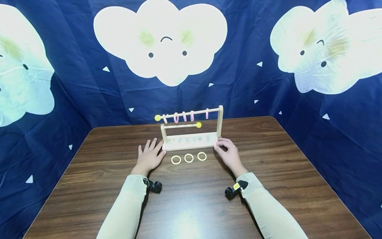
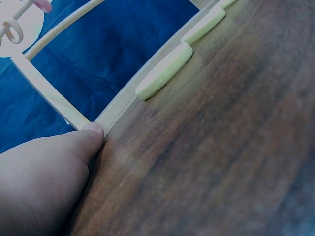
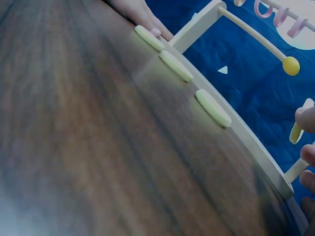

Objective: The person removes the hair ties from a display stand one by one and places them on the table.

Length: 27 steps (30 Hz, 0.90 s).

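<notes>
"What are you holding?"

"Your left grip (image 1: 149,159) lies on the bench (image 1: 191,196), fingers apart, thumb touching the left end of the wooden rack (image 1: 191,143). Your right grip (image 1: 229,153) is at the rack's right end; I can't tell whether it's clamped on anything."

"What lies near you?"

"Three pale rings (image 1: 189,162) lie in a row before the rack; pink rings (image 1: 192,116) hang on its upper rod (image 1: 200,111)."

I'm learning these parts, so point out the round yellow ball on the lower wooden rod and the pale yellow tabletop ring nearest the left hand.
Round yellow ball (image 3: 291,66), right wrist view, middle of its facing side.
Pale yellow tabletop ring (image 2: 164,72), left wrist view, on its outer edge.
</notes>
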Each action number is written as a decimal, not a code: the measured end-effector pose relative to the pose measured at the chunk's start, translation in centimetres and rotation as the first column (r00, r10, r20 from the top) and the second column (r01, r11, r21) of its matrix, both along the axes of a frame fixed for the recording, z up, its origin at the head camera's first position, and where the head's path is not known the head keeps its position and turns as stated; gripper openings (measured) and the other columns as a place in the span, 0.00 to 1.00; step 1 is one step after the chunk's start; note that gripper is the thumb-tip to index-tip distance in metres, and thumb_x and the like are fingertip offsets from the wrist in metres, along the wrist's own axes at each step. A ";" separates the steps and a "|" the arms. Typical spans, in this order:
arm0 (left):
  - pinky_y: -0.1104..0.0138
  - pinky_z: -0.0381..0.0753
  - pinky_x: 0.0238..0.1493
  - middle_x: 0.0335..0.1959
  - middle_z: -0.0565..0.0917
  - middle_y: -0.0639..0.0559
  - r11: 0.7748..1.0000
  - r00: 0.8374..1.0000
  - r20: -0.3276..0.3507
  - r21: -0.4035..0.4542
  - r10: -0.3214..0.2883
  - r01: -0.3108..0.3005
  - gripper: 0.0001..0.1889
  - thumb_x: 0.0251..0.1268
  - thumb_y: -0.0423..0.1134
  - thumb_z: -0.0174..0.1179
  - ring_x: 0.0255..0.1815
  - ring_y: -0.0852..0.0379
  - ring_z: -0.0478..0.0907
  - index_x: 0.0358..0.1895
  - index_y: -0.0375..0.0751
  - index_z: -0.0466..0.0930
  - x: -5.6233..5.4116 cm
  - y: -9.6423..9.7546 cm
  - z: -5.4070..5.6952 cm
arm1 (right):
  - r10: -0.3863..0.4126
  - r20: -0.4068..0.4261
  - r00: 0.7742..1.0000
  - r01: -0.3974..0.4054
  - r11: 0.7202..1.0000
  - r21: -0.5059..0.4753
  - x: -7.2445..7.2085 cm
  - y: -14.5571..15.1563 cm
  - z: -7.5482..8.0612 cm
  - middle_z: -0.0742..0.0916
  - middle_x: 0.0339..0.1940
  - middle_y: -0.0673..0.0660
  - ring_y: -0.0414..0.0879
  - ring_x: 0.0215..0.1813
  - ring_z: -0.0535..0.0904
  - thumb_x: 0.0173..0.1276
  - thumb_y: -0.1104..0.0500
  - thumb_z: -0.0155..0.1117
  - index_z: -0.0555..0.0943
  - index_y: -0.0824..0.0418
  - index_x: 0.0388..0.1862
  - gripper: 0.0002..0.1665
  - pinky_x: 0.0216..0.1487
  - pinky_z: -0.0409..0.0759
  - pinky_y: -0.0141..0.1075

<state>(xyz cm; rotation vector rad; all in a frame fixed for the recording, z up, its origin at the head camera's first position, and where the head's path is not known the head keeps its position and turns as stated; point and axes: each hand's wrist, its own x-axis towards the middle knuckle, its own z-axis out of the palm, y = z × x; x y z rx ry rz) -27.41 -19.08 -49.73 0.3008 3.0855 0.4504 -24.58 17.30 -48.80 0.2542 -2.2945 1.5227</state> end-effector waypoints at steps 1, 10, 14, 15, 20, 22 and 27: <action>0.31 0.29 0.73 0.83 0.48 0.40 1.000 1.000 -0.002 0.000 0.000 0.000 0.35 0.79 0.63 0.37 0.82 0.33 0.39 0.82 0.53 0.51 0.0 0.0 0.0 | 0.004 0.001 1.000 -0.004 1.000 0.014 0.1 0.1 0.0 0.85 0.57 0.63 0.58 0.65 0.78 0.66 0.64 0.72 0.87 0.66 0.38 0.05 0.66 0.74 0.47; 0.32 0.29 0.73 0.83 0.47 0.41 1.000 1.000 0.005 -0.005 0.001 -0.001 0.35 0.79 0.62 0.37 0.82 0.34 0.39 0.82 0.53 0.51 0.2 0.2 0.3 | 0.051 -0.021 0.998 -0.045 0.977 0.210 0.7 0.3 -0.4 0.84 0.57 0.62 0.60 0.63 0.78 0.62 0.65 0.74 0.86 0.62 0.34 0.04 0.61 0.76 0.52; 0.32 0.29 0.73 0.83 0.47 0.40 1.000 1.000 0.006 -0.001 0.000 0.000 0.35 0.79 0.62 0.37 0.82 0.34 0.38 0.82 0.53 0.51 0.2 0.2 0.4 | 0.063 -0.037 0.997 -0.048 0.946 0.321 0.8 0.4 -0.6 0.84 0.57 0.62 0.60 0.62 0.79 0.61 0.63 0.75 0.86 0.60 0.33 0.04 0.63 0.74 0.52; 0.32 0.29 0.73 0.83 0.48 0.40 1.000 1.000 0.005 0.003 0.000 0.000 0.35 0.79 0.62 0.38 0.82 0.33 0.39 0.82 0.52 0.51 0.3 0.2 0.4 | 0.067 -0.040 0.997 -0.050 0.939 0.340 0.8 0.5 -0.6 0.83 0.57 0.62 0.60 0.62 0.79 0.61 0.63 0.75 0.86 0.60 0.32 0.04 0.63 0.74 0.52; 0.32 0.30 0.73 0.82 0.49 0.39 1.000 1.000 -0.002 0.014 -0.002 0.002 0.34 0.79 0.61 0.39 0.81 0.33 0.39 0.82 0.51 0.53 0.3 0.2 0.5 | 0.091 -0.069 0.994 -0.051 0.897 0.440 0.9 0.6 -0.7 0.82 0.58 0.64 0.62 0.62 0.77 0.60 0.62 0.76 0.85 0.56 0.29 0.06 0.66 0.72 0.54; 0.32 0.30 0.73 0.82 0.49 0.39 1.000 1.000 -0.001 0.015 -0.004 0.004 0.34 0.79 0.61 0.38 0.81 0.32 0.39 0.82 0.51 0.53 0.3 0.2 0.4 | 0.100 -0.083 0.992 -0.049 0.878 0.475 0.9 0.7 -0.8 0.82 0.58 0.65 0.62 0.63 0.76 0.60 0.61 0.76 0.84 0.55 0.28 0.06 0.66 0.71 0.55; 0.32 0.29 0.73 0.83 0.48 0.39 1.000 1.000 0.003 0.012 -0.007 0.007 0.34 0.79 0.62 0.38 0.82 0.33 0.39 0.82 0.52 0.52 0.2 0.1 0.3 | 0.112 -0.101 0.989 -0.042 0.848 0.529 0.9 0.8 -0.9 0.81 0.59 0.64 0.61 0.65 0.73 0.58 0.60 0.76 0.84 0.53 0.27 0.07 0.69 0.66 0.57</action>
